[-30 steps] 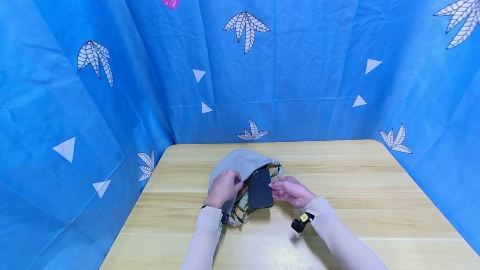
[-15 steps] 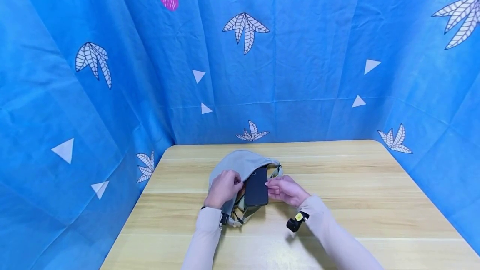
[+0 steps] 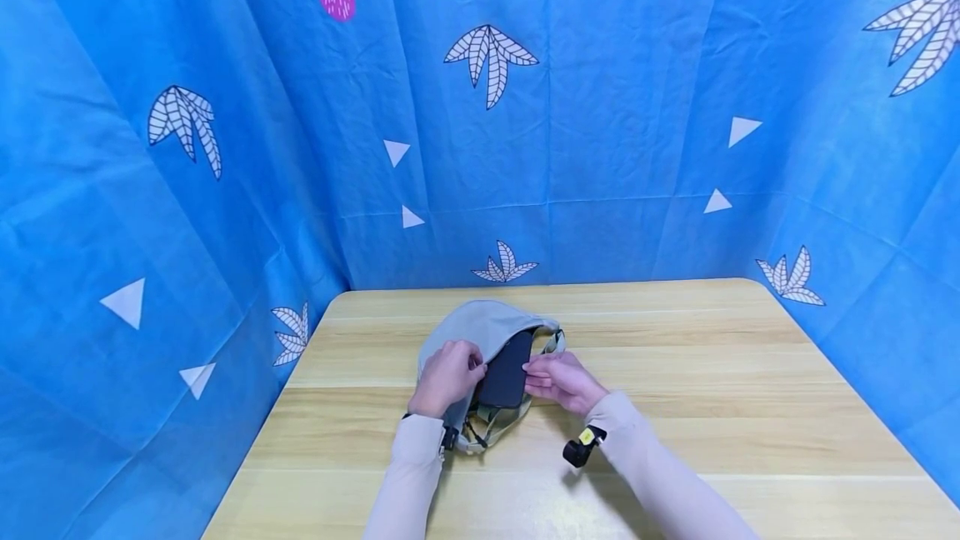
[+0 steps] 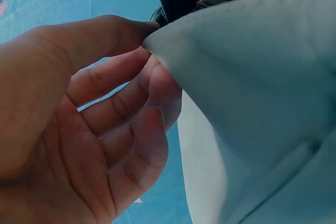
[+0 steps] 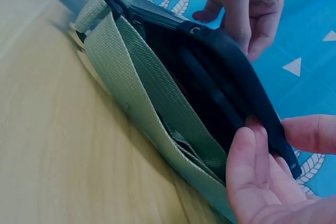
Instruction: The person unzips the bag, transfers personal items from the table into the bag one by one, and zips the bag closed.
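We get bright, even light in the head view, with only soft shadows under the sleeves on the table [image 3: 675,373]. The backdrop [image 3: 637,107] bows at the edges. Both wrist views look softer, close stuff blurry.

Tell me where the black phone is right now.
In the head view the black phone sits partly inside the grey bag near the table's middle, between the left hand pinching the bag's edge and the right hand holding the phone.
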`<act>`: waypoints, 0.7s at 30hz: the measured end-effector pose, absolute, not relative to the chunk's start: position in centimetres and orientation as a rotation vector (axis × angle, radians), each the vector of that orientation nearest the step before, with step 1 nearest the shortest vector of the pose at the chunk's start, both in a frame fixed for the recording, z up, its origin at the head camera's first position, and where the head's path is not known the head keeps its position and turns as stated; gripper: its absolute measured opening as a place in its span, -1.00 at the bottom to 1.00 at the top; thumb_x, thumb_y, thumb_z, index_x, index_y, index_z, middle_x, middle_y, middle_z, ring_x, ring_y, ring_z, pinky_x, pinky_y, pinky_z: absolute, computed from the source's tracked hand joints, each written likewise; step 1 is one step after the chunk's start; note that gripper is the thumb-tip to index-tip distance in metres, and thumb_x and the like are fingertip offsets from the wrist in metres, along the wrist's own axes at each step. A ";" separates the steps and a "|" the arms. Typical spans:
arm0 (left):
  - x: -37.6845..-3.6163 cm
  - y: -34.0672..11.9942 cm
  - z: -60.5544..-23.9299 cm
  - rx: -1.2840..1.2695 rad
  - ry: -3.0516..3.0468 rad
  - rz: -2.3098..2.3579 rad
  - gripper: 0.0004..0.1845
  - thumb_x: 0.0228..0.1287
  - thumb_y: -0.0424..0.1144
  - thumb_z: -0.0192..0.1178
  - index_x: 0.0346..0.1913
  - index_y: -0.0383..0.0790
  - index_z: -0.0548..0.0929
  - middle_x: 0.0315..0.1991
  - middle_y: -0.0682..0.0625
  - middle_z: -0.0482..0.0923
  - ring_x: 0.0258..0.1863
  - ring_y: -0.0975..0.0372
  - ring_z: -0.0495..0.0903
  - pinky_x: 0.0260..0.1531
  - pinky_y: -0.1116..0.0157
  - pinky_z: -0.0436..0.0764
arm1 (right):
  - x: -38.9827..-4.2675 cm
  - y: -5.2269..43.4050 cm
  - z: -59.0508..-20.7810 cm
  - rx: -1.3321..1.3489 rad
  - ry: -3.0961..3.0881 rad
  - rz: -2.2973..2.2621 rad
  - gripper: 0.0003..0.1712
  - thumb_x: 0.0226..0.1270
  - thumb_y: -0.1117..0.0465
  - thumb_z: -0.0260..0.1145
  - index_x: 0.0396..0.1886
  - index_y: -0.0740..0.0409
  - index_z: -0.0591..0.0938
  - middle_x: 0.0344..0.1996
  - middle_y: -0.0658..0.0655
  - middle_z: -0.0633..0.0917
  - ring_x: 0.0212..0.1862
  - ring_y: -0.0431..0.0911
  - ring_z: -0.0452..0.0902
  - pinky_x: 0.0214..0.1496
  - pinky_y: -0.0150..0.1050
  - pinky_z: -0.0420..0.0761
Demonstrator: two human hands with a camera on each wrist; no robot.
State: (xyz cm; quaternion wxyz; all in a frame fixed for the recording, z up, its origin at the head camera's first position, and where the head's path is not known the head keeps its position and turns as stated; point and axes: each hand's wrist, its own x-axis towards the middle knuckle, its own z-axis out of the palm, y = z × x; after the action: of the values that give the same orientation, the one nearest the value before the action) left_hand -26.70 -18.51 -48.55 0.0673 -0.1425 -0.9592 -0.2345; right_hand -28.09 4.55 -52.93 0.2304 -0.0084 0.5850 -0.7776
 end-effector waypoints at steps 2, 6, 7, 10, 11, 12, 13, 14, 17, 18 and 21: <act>-26.7 -18.5 -48.5 -0.429 -2.896 -0.708 -0.91 0.30 -0.21 0.40 -0.37 -0.05 0.77 -0.45 0.11 0.69 -0.48 0.32 0.56 -0.42 0.27 0.55 | -28.1 4.3 -53.0 -0.005 1.612 -2.144 -0.95 0.44 0.43 0.21 -0.17 0.27 0.57 -0.35 0.03 0.75 -0.24 -0.17 0.74 -0.01 -0.23 0.76; -26.6 -18.5 -48.4 -0.433 -2.894 -0.708 -0.90 0.31 -0.21 0.39 -0.39 -0.05 0.76 -0.47 0.12 0.68 -0.50 0.32 0.55 -0.44 0.28 0.54 | -28.1 3.7 -52.9 0.035 1.623 -2.152 -0.83 0.45 0.43 0.22 -0.03 0.37 0.50 -0.31 0.06 0.73 -0.23 -0.15 0.73 0.03 -0.20 0.76; -26.6 -18.4 -48.4 -0.433 -2.893 -0.709 -0.89 0.31 -0.21 0.39 -0.39 -0.05 0.75 -0.47 0.12 0.67 -0.50 0.32 0.55 -0.44 0.28 0.54 | -28.0 3.6 -52.9 0.040 1.624 -2.155 -0.80 0.45 0.43 0.22 0.00 0.38 0.48 -0.31 0.06 0.73 -0.22 -0.15 0.73 0.03 -0.20 0.76; -26.6 -18.4 -48.3 -0.435 -2.889 -0.713 -0.88 0.32 -0.23 0.39 -0.41 -0.05 0.75 -0.48 0.12 0.67 -0.51 0.32 0.55 -0.45 0.28 0.53 | -28.1 3.3 -52.8 0.062 1.626 -2.167 -0.76 0.44 0.43 0.24 0.03 0.41 0.49 -0.31 0.07 0.71 -0.24 -0.15 0.72 0.01 -0.21 0.77; -26.6 -18.4 -48.3 -0.433 -2.890 -0.712 -0.88 0.32 -0.23 0.38 -0.41 -0.04 0.75 -0.48 0.12 0.67 -0.51 0.32 0.55 -0.44 0.28 0.53 | -28.1 3.2 -52.8 0.068 1.623 -2.172 -0.77 0.44 0.44 0.24 0.03 0.42 0.49 -0.32 0.06 0.70 -0.25 -0.15 0.72 0.00 -0.22 0.77; -26.6 -18.4 -48.3 -0.435 -2.888 -0.709 -0.88 0.32 -0.23 0.38 -0.41 -0.04 0.75 -0.48 0.12 0.67 -0.50 0.32 0.55 -0.44 0.27 0.53 | -28.1 3.2 -52.7 0.070 1.623 -2.176 -0.77 0.44 0.44 0.24 0.02 0.42 0.49 -0.33 0.06 0.69 -0.26 -0.16 0.71 -0.02 -0.23 0.77; -26.6 -18.4 -48.2 -0.433 -2.891 -0.706 -0.88 0.32 -0.22 0.38 -0.41 -0.04 0.75 -0.48 0.13 0.68 -0.50 0.32 0.55 -0.44 0.27 0.54 | -28.1 3.1 -52.7 0.077 1.623 -2.182 -0.78 0.45 0.45 0.23 0.02 0.42 0.49 -0.33 0.06 0.69 -0.27 -0.16 0.71 -0.03 -0.24 0.77; -26.6 -18.4 -48.2 -0.433 -2.892 -0.704 -0.88 0.32 -0.23 0.38 -0.41 -0.04 0.75 -0.47 0.13 0.68 -0.50 0.32 0.55 -0.43 0.27 0.54 | -28.2 3.0 -52.8 0.081 1.625 -2.186 -0.78 0.45 0.45 0.23 0.02 0.43 0.49 -0.33 0.07 0.69 -0.27 -0.16 0.71 -0.05 -0.24 0.77; -26.6 -18.3 -48.3 -0.427 -2.896 -0.701 -0.88 0.32 -0.22 0.37 -0.40 -0.03 0.75 -0.47 0.13 0.69 -0.49 0.32 0.56 -0.42 0.27 0.55 | -28.3 2.8 -52.8 0.093 1.622 -2.197 -0.78 0.45 0.47 0.22 0.03 0.43 0.47 -0.33 0.08 0.68 -0.28 -0.15 0.70 -0.06 -0.24 0.78; -26.6 -18.3 -48.3 -0.428 -2.895 -0.703 -0.88 0.32 -0.22 0.37 -0.40 -0.04 0.75 -0.46 0.12 0.69 -0.49 0.32 0.56 -0.42 0.27 0.55 | -28.3 2.8 -52.8 0.098 1.623 -2.199 -0.77 0.45 0.47 0.22 0.03 0.43 0.46 -0.32 0.08 0.67 -0.27 -0.15 0.69 -0.06 -0.24 0.78; -26.6 -18.3 -48.3 -0.423 -2.897 -0.703 -0.88 0.33 -0.22 0.37 -0.39 -0.03 0.76 -0.46 0.12 0.69 -0.48 0.32 0.56 -0.41 0.26 0.56 | -28.4 2.6 -52.8 0.113 1.617 -2.206 -0.75 0.45 0.47 0.21 0.05 0.43 0.45 -0.32 0.09 0.65 -0.28 -0.14 0.68 -0.05 -0.24 0.78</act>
State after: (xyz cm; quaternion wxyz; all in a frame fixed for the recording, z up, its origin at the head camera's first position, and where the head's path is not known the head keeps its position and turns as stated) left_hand -26.56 -18.27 -48.31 0.0653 -0.1402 -0.9601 -0.2330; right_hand -28.40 2.62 -52.81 0.2005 0.0403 0.5788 -0.7894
